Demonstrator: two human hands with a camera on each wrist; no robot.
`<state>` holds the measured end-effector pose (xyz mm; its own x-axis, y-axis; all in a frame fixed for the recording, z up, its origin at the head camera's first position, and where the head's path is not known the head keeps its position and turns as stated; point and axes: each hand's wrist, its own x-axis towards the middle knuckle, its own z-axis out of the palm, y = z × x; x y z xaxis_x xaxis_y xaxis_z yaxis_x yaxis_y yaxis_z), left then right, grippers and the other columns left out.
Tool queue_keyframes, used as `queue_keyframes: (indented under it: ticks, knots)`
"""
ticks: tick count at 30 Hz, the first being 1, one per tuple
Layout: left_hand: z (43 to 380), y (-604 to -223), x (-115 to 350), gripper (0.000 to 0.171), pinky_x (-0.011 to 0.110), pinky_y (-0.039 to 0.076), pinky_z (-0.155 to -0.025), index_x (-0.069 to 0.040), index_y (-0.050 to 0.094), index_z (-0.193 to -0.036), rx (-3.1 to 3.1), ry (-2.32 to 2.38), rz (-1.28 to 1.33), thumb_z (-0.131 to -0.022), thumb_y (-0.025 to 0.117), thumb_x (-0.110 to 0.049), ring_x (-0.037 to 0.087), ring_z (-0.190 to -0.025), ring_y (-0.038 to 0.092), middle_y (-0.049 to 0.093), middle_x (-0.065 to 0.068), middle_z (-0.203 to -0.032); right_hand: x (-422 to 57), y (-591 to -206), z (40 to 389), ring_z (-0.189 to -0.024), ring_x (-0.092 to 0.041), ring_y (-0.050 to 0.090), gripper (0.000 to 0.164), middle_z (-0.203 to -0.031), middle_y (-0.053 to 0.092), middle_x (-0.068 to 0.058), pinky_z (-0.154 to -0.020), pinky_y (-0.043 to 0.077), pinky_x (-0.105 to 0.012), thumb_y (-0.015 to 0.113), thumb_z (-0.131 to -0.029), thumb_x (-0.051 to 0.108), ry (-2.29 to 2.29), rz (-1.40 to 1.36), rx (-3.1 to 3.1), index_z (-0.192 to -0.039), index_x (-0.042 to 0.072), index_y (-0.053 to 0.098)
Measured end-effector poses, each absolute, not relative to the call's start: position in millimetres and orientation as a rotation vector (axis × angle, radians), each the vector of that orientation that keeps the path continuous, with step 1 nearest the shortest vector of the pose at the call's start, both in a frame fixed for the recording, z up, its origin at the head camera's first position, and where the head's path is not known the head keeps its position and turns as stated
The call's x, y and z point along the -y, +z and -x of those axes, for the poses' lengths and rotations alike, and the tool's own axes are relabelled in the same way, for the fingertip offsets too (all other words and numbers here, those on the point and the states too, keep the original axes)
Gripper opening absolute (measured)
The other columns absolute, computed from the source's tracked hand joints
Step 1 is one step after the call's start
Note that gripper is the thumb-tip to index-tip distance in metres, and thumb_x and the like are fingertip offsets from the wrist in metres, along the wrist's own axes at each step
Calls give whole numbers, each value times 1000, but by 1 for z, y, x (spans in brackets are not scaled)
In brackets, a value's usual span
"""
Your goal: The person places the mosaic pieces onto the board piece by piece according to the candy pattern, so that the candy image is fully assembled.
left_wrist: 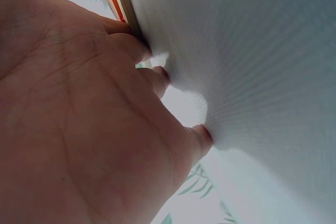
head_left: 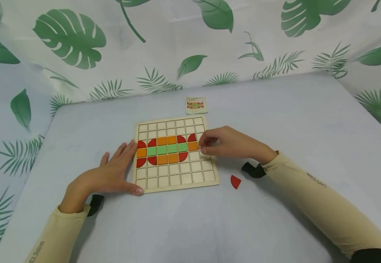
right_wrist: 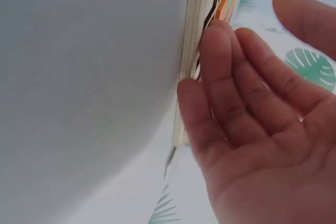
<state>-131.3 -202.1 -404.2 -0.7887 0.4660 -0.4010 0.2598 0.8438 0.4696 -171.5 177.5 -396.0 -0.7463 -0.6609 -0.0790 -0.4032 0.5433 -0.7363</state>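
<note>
A square wooden grid board (head_left: 170, 180) lies on the table, with red, orange and light green pieces set across its middle rows. My left hand (head_left: 108, 175) rests at the board's left side, fingers spread along the edge and thumb at the near left corner. In the left wrist view its fingertips (left_wrist: 202, 137) press on the tablecloth. Over the board's right edge, my right hand (head_left: 228, 142) has loosely bent fingers beside an orange square (head_left: 193, 146) and a red quarter-round piece (head_left: 192, 137). The right wrist view shows its thumb apart from the fingers (right_wrist: 218, 61), with nothing visible between them.
One loose red quarter-round piece (head_left: 235, 181) lies on the table right of the board. Behind the board lies a small pattern card (head_left: 196, 105) showing a coloured grid. A leaf-printed cloth (head_left: 164, 47) hangs behind the grey-white table (head_left: 183, 226).
</note>
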Motion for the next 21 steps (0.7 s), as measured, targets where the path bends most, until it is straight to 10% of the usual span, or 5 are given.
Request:
queue_keyframes:
  ticks: [21]
  knots:
    - [133,-402,202,145,77,-6,-119,-6,-4,-172,-2509,519,-515,-76,91,-62,45,-161,-8,-5,17,-179,-212,-373,147,-95,-17,51,43,-103,51,2,-78,47,-35,94,-79,35,-421,766,-2411,-97,19,59]
